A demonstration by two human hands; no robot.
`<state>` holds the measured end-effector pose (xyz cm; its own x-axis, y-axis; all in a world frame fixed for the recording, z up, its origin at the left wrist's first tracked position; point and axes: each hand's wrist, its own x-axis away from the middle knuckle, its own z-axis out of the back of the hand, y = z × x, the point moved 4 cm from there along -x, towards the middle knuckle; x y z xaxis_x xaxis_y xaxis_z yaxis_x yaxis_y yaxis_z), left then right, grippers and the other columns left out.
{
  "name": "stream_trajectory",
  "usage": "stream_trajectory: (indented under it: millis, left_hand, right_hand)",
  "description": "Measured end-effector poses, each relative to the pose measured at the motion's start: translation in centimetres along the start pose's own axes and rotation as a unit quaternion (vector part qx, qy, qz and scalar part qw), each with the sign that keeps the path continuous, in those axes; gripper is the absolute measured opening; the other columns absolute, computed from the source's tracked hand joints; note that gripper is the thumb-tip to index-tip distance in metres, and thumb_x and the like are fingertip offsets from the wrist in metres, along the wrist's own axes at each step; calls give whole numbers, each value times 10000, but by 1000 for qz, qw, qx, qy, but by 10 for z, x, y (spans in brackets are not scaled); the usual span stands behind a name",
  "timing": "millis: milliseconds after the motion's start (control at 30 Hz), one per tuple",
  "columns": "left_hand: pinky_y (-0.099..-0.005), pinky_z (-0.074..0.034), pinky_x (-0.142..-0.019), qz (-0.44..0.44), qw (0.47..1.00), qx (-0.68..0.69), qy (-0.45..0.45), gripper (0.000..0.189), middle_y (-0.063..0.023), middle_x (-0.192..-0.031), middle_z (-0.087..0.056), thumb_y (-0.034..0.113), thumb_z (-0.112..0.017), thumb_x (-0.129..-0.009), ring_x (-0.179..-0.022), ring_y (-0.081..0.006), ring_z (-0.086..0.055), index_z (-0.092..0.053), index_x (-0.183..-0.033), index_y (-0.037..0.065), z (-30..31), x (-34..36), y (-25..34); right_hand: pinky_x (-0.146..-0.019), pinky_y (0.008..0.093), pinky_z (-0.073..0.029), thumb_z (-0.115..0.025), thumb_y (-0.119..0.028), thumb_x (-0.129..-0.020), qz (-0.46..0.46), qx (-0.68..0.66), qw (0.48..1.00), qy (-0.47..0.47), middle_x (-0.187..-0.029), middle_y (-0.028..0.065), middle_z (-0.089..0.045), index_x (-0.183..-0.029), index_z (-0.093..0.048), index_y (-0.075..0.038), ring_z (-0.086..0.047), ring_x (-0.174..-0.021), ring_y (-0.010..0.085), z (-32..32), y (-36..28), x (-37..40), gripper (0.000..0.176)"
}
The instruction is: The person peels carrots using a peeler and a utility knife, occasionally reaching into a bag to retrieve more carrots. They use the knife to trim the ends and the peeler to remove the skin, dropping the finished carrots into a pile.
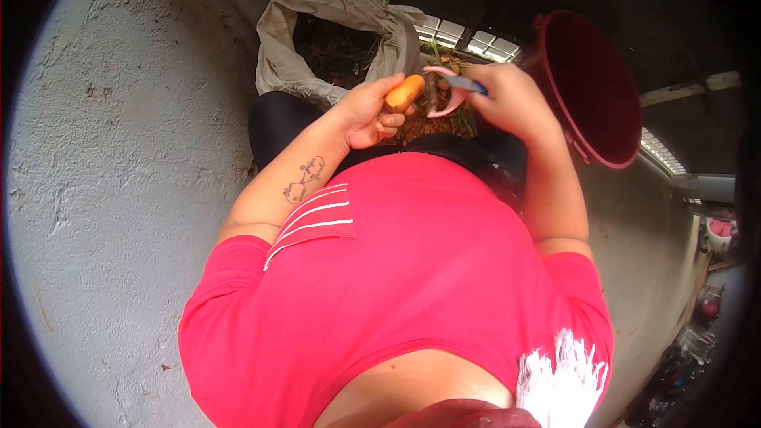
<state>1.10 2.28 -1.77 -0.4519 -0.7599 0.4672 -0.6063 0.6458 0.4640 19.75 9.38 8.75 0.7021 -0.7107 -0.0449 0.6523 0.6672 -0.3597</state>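
Between the thumb and fingers of my left hand (371, 115) is a carrot (405, 93), its bright orange side facing up. My right hand (507, 95) is closed round a peeler (455, 100) whose pink forked head points at the carrot, a small gap from it. A flat grey-blue piece (466, 84) shows at the same fingers, partly hidden by them. Under both hands lies a heap of orange and brown pieces with green stalks (452, 123).
An open whitish woven sack (273, 55) with dark plant scraps inside stands beyond my left hand. A large dark red bucket (547, 55) is at the right, close to my right forearm. A rough grey wall (135, 190) rises on the left.
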Motion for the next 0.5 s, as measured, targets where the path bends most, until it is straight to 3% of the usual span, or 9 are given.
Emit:
stream_trajectory:
  millis: [67, 133, 233, 433, 467, 500]
  left_hand:
    - [-162, -228, -339, -3, 999, -36, 8, 348, -59, -741, -588, 365, -418, -993, -409, -38, -330, -608, -1061, 80, 0, -5, -6]
    - [-174, -169, -328, 3, 997, -73, 29, 356, -22, -652, -575, 321, -401, -967, -363, -47, -269, -655, -950, 71, -6, -6, -10]
    - [-180, -162, -327, 6, 996, -80, 36, 367, -34, -631, -575, 332, -415, -964, -363, -50, -267, -658, -902, 64, -1, -7, -11]
    - [-176, -181, -333, -32, 996, -77, 33, 364, -31, -608, -499, 370, -395, -984, -371, -49, -268, -602, -986, 72, -10, 12, -6]
    - [-202, -189, -336, -20, 996, -87, 23, 332, -32, -589, -469, 349, -353, -994, -370, -55, -256, -529, -897, 85, -13, 13, -2]
    - [-193, -201, -343, -34, 995, -88, 11, 337, -28, -592, -464, 361, -356, -999, -373, -52, -261, -536, -933, 84, -12, 15, 0]
  right_hand:
    - [-649, 479, -494, -634, -225, -787, 67, -2, 998, 0, -725, 143, -644, -781, -626, -79, -637, -731, 372, -7, -22, 0, 146]
    - [-641, 474, -496, -633, -231, -794, 81, 38, 996, -30, -734, 138, -650, -807, -646, -85, -640, -735, 363, -12, -36, -2, 147]
    - [-638, 468, -498, -627, -236, -798, 99, 37, 994, -27, -737, 132, -652, -824, -658, -96, -641, -735, 356, -20, -38, -3, 146]
    - [-637, 463, -500, -621, -243, -797, 84, 16, 996, -21, -756, 119, -660, -839, -665, -117, -643, -744, 348, -12, -19, -5, 140]
    - [-637, 463, -500, -620, -244, -796, 78, 15, 997, -16, -761, 117, -662, -841, -666, -119, -644, -747, 347, -11, -8, -7, 141]
    - [-649, 464, -501, -624, -256, -800, 72, 33, 997, 1, -766, 121, -662, -858, -675, -124, -644, -753, 348, -11, 6, -8, 153]
